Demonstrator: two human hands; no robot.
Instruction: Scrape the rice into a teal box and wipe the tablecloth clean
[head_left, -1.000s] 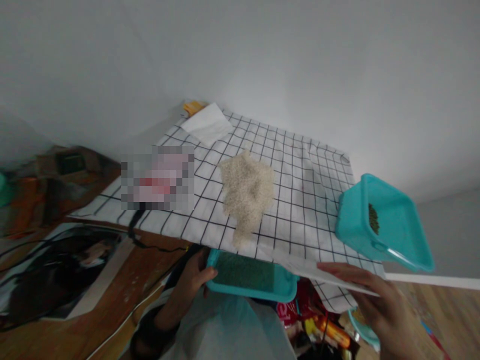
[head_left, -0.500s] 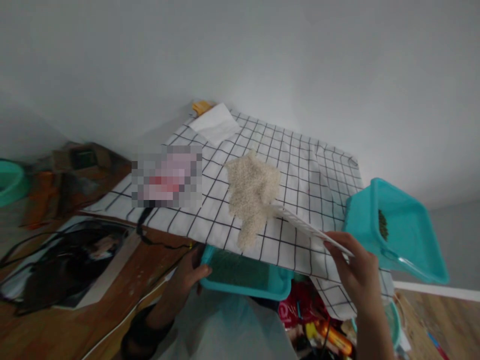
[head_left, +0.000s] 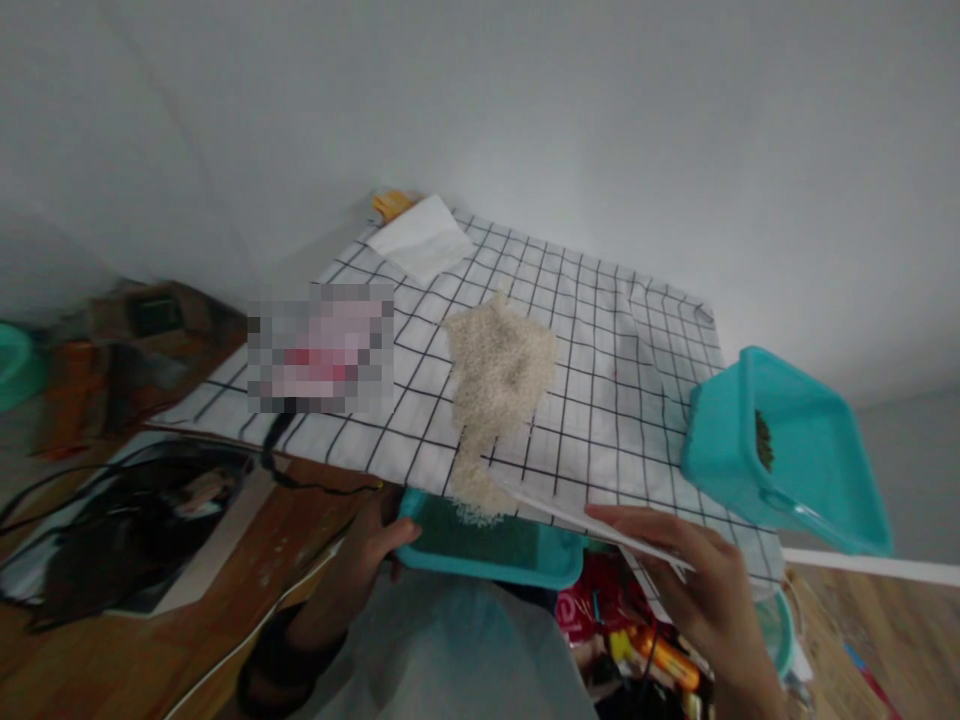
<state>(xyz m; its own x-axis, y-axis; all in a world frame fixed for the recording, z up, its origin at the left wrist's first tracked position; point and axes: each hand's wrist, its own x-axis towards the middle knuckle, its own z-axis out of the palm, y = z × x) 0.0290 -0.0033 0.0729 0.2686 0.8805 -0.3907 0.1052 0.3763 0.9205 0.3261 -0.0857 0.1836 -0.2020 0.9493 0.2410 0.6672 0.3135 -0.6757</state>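
Observation:
A pile of rice-like pale grains [head_left: 501,365] lies on the checked tablecloth [head_left: 585,330], with a tongue of it reaching the front edge. Grains are spilling over that edge into a teal plastic container [head_left: 555,575] held just below. My left hand [head_left: 375,545] grips the container's left end, thumb over the rim. In my right hand [head_left: 694,570] is a thin, flat white strip [head_left: 581,517]. Its far end touches the grains at the table edge. The strip's exact kind cannot be made out.
At the table's right stands another teal container [head_left: 720,430], tilted, with some greenish-brown bits inside. A white sheet [head_left: 424,240] and a yellow item [head_left: 391,205] lie at the back left. Left is a blurred-out pinkish object [head_left: 322,345]. Colourful packages [head_left: 660,655] sit below the table.
My right hand has drawn the white strip toward me and left, from the pile to the front edge. Grains have moved with it and now fall into the container. My left hand keeps its hold.

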